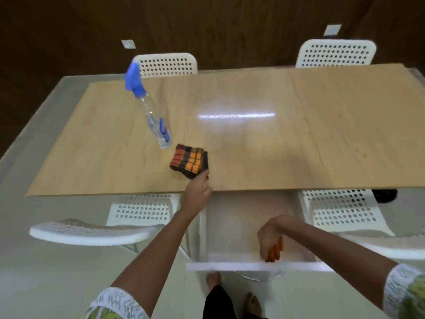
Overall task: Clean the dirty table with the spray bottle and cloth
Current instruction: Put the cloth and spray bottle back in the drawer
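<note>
From the head view, the left hand is reaching over the near edge of the light wooden surface, and its fingers are touching the near corner of the folded orange-and-brown checked cloth; whether they are already pinching it I cannot tell, because the hand is covering the contact. The cloth is lying flat, just beside the clear plastic spray bottle with the blue trigger head, which is standing upright a little further from the person.

The right hand is hanging over the open white drawer under the surface, with fingers loosely curled downward and holding nothing that I can see.

In my judgement, the main risk is this: if the cloth is being dragged or lifted toward the bottle, it may knock the tall, narrow bottle over. The open drawer is also sticking out toward the person's legs and may be bumped.

As for containers, the bottle seems to be holding only a little clear liquid near its bottom. The inside of the drawer is blurred; I cannot tell what it is holding.
</note>
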